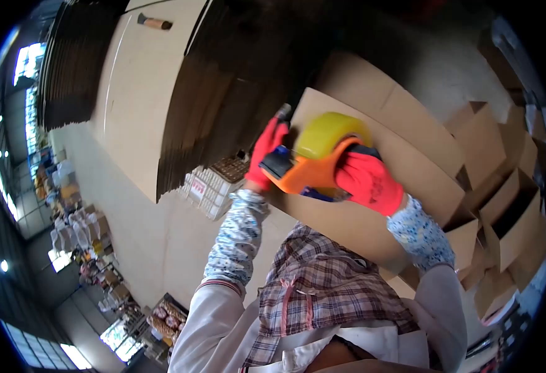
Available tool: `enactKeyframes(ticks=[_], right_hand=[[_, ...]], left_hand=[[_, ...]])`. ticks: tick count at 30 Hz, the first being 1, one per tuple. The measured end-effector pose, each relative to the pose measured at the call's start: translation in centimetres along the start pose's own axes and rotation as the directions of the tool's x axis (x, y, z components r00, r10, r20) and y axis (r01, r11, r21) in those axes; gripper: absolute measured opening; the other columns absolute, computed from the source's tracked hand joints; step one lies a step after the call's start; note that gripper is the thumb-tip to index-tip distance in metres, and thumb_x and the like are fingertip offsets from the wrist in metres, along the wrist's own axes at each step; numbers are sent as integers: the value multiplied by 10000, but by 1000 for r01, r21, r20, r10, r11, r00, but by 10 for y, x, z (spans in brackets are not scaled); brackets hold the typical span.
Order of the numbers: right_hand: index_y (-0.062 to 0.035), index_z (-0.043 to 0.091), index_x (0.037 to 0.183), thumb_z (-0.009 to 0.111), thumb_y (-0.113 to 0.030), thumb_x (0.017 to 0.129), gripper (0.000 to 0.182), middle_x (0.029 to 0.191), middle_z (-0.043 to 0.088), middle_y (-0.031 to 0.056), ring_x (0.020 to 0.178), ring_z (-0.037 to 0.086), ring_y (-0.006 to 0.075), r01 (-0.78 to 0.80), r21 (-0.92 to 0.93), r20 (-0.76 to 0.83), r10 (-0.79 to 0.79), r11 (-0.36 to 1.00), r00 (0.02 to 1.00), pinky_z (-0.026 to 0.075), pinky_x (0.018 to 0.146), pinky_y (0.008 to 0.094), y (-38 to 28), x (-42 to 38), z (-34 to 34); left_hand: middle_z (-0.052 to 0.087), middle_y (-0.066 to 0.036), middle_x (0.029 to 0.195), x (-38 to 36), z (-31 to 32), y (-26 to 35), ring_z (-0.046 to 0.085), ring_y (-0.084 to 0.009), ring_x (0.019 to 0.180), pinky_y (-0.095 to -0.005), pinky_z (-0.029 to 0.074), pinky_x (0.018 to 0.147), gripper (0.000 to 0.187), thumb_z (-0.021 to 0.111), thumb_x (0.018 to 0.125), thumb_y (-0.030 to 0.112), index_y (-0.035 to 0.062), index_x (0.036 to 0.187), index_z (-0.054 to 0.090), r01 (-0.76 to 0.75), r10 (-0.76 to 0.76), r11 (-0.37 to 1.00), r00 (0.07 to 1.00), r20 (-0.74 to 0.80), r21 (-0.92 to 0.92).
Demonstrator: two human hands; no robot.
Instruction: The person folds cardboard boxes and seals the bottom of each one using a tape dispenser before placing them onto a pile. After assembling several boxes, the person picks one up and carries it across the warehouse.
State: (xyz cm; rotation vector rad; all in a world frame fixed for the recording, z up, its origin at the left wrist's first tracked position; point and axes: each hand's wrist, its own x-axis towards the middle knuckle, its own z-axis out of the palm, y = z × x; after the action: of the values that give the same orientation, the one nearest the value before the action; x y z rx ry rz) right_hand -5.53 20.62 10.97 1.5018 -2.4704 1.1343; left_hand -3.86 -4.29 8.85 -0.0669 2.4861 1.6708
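My right hand (371,180), in a red glove, is wrapped round the handle of an orange tape dispenser (313,174). A wide roll of yellow tape (329,133) sits on the dispenser. Under it lies a brown cardboard box (410,158), its flaps and panels spreading to the upper right. My left hand (265,152), also red-gloved with a grey fingertip, is right at the left edge of the box. Its fingers are stretched out along that side, and the dispenser's front end partly covers the hand.
A tall stack of flat cardboard (201,109) rises at the upper left, with a brown-handled tool (155,23) on top. White crates (208,191) stand on the floor below. Several opened boxes (503,205) crowd the right side. Shelved goods line the far left.
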Motion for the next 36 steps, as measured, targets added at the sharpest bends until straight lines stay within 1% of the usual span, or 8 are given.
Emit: enactKeyframes(ticks=[2,8,15,20,22,27,31,36], right_hand=[[-47,608,1075,656,-91,672,408,1046,628,124,986,606,277,21,-42,-5,-21,999,1000,485,896,368,2,-6,-1],[-42,621,1040,660,-127,722,331,1065,622,105,989,597,276,47,24,64,-49,999,997,489,891,376,3,-3,-18],[15,597,1091,781,-352,695,571,1020,620,132,985,597,303,-179,419,278,62,890,959,492,859,384,-42,-17,-72],[25,586,1058,734,-293,758,462,977,636,177,857,627,338,-392,311,174,354,866,919,508,724,401,-45,-25,-59],[29,599,934,697,-266,800,338,838,635,198,748,625,359,-619,470,219,597,629,772,488,619,422,-53,-9,-34],[29,605,1015,686,-287,807,387,755,640,181,696,644,315,-655,267,264,600,707,755,504,617,407,-57,16,-23],[-14,605,1144,645,-315,841,429,838,677,155,769,663,270,-603,418,156,601,679,784,524,696,366,-56,13,-24],[-18,623,1095,541,-431,879,473,973,659,197,829,656,288,-726,323,363,629,606,687,501,748,376,-49,12,-29]], left_hand=[[330,-190,1465,-1,-39,-21,341,-288,1348,-344,234,1113,651,408,983,409,-30,1439,254,131,-126,867,991,43,-480],[462,-192,1355,-22,-72,90,384,-342,1311,-507,222,1104,784,691,721,597,-13,1201,578,-350,222,918,842,491,185],[616,-107,952,-36,-50,81,583,-188,870,-308,448,797,262,500,944,216,-22,927,608,22,-69,790,996,-53,-613],[563,-12,722,4,-74,-29,475,-77,645,-261,385,566,142,597,903,144,11,859,617,89,5,986,831,-556,142],[582,-120,704,12,-55,-113,539,-289,605,-384,408,552,204,646,843,211,33,761,589,86,219,827,861,-459,556],[501,-120,1314,2,1,-202,483,-317,1192,-552,318,996,481,516,882,497,172,1236,533,278,-260,888,961,-99,367],[285,-135,1496,8,-43,-116,260,-351,1379,-668,101,1067,936,619,679,699,304,1454,271,247,-557,188,824,-104,951],[522,-194,1313,-17,-52,-94,471,-333,1243,-433,340,1043,686,593,841,535,114,1365,457,410,-339,859,904,-260,308]])
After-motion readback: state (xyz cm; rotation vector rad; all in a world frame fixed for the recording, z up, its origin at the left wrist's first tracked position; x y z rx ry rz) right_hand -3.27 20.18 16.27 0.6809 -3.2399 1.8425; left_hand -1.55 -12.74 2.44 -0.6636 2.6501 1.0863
